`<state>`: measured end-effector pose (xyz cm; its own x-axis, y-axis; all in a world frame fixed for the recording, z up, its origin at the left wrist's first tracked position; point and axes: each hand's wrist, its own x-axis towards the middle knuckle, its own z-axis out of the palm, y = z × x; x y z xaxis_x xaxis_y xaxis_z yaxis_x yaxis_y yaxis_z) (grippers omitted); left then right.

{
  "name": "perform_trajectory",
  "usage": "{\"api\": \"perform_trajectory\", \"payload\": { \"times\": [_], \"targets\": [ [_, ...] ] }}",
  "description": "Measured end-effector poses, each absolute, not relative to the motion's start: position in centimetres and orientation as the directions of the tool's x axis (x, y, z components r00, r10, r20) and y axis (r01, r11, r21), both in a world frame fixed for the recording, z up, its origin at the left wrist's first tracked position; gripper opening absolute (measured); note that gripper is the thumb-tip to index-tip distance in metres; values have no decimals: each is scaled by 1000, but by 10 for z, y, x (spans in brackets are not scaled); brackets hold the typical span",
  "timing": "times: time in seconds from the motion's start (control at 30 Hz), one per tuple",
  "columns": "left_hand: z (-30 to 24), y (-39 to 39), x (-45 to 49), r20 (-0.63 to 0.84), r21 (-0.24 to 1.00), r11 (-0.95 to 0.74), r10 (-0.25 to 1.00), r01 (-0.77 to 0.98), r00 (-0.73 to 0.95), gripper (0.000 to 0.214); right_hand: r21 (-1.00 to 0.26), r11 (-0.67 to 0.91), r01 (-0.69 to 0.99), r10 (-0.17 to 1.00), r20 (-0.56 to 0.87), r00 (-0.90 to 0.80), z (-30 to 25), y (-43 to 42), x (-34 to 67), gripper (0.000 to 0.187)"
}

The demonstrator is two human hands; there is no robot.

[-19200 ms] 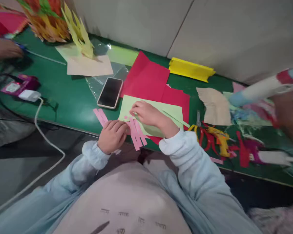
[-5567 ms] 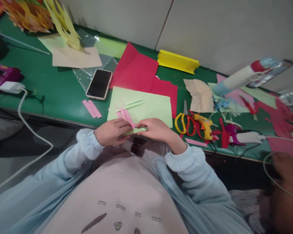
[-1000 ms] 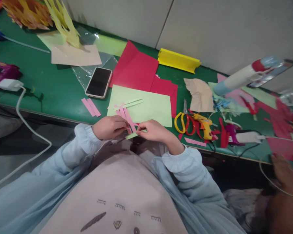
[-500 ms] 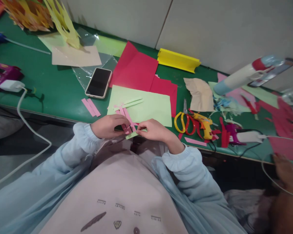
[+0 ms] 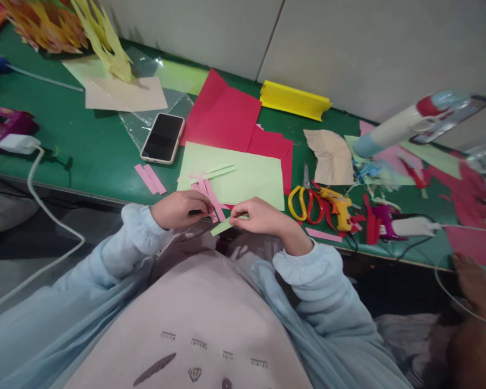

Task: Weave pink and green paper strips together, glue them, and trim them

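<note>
My right hand point(image 5: 260, 216) is closed in a pinch on a light green paper strip point(image 5: 222, 226), whose free end slants down to the left over the table's front edge. My left hand point(image 5: 183, 209) is curled, its fingertips together at the lower end of a small pink paper strip point(image 5: 213, 216). Between both hands a longer pink strip point(image 5: 214, 199) lies partly on a pale green sheet point(image 5: 243, 170). Thin green strips point(image 5: 221, 172) rest on that sheet. Two loose pink strips point(image 5: 150, 179) are left of my left hand.
Scissors point(image 5: 306, 200) and a yellow glue gun point(image 5: 339, 208) lie right of my hands. A phone point(image 5: 162, 138) and red sheets point(image 5: 222, 116) are behind. A bottle point(image 5: 405, 127) lies at the right. A white cable point(image 5: 34, 173) hangs at left. Another person's hand point(image 5: 476, 283) is at far right.
My right hand has moved slightly right and turned, bringing the green strip away from the left fingertips. More of the green strip shows now. My left hand has hardly moved.
</note>
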<state>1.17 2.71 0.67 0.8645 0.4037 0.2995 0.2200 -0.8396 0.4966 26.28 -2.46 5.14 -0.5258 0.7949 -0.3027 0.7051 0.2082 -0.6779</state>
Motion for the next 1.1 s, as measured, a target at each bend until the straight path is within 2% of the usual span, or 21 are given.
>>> {"api": "perform_trajectory", "payload": {
  "times": [0.2, 0.5, 0.63, 0.9, 1.1],
  "targets": [
    [10, 26, 13, 284, 521, -834, 371, 183, 884, 14, -693, 212, 689, 792, -292, -537, 53, -21, 272, 17],
    [12, 23, 13, 244, 493, -847, 352, 196, 904, 20, -685, 237, 689, 785, -282, -551, 54, -19, 275, 17],
    [10, 19, 13, 235, 445, -864, 365, 234, 901, 23, -684, 236, 691, 789, -281, -547, 54, -19, 275, 17],
    [16, 6, 23, 222, 266, -902, 400, 340, 889, 24, -659, 236, 714, 787, -301, -538, 51, -20, 272, 18],
    [18, 2, 25, 223, 249, -899, 415, 360, 882, 23, -660, 221, 718, 791, -309, -528, 53, -23, 270, 17]
  ]
}}
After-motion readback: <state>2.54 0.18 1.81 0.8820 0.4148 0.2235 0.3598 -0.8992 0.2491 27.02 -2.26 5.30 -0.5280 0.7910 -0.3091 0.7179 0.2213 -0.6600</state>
